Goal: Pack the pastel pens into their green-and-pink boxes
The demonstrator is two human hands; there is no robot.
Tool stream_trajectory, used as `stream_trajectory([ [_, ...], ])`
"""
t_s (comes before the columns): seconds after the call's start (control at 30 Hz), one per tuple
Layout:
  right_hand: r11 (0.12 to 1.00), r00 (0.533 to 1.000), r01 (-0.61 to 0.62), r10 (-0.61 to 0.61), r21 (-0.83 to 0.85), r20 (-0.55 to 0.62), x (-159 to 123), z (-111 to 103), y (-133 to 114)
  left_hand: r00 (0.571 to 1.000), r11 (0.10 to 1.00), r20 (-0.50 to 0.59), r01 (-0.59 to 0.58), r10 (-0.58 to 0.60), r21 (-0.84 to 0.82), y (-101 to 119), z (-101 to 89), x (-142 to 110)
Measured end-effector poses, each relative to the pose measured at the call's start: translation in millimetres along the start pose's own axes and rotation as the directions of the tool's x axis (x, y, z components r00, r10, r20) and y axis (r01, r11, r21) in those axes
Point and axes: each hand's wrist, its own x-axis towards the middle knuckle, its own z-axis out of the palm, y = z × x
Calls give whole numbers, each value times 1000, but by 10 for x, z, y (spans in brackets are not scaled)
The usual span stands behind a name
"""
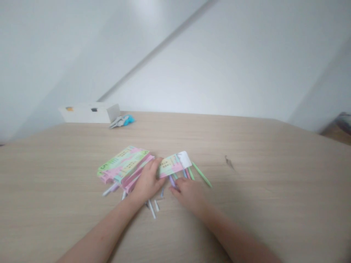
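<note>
My left hand (146,184) is closed around the left end of a flat, pastel printed cardboard box (172,164) with a white flap at its right end. Slim coloured pens lie along the box's lower edge. My right hand (190,193) has its thumb and fingers closed at the end of a purple pen (172,181), though the grip is partly hidden. A green pen (201,174) lies slanted to the right. Beside my left hand is a pile of similar pink and green boxes (123,164), with white and purple pen ends showing from under it.
At the back left stands a white box (86,114), with a grey and blue crumpled item (122,121) beside it. A small dark object (229,161) lies to the right on the wooden table (263,212). Small white pieces (156,205) lie between my arms. A white wall rises behind.
</note>
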Motion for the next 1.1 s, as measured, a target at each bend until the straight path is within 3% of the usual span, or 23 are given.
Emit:
stream_trajectory([
  [0.37, 991, 991, -135, 135, -18, -16, 3, 73, 11, 1000, 1000, -4, 8, -8, -7, 8, -13, 0],
  [0.5, 951, 964, -232, 253, 205, -84, 35, 34, 125, 1000, 1000, 2, 0, 0, -22, 9, -23, 3],
  [0.63, 789, 895, -333, 437, 516, -89, 112, -55, 307, 1000, 1000, 7, -7, 7, -25, 8, -25, 6],
  [0.73, 739, 863, -342, 491, 580, -116, 141, -144, 442, 1000, 1000, 21, -10, 10, -18, 0, -19, 1],
  [0.8, 664, 839, -277, 519, 695, -162, 134, -200, 500, 999, 1000, 35, -5, 6, -11, -6, -13, -6],
  [0.93, 415, 769, 26, 573, 910, -283, 88, -301, 495, 998, 1000, 60, 3, -3, 1, -10, -5, -17],
  [1.03, 377, 741, 140, 574, 915, -350, 56, -358, 412, 998, 1000, 68, -10, 9, 10, -4, -7, -17],
  [1.1, 373, 757, 163, 547, 913, -358, 43, -368, 354, 997, 1000, 72, -23, 22, 16, 4, -13, -14],
])
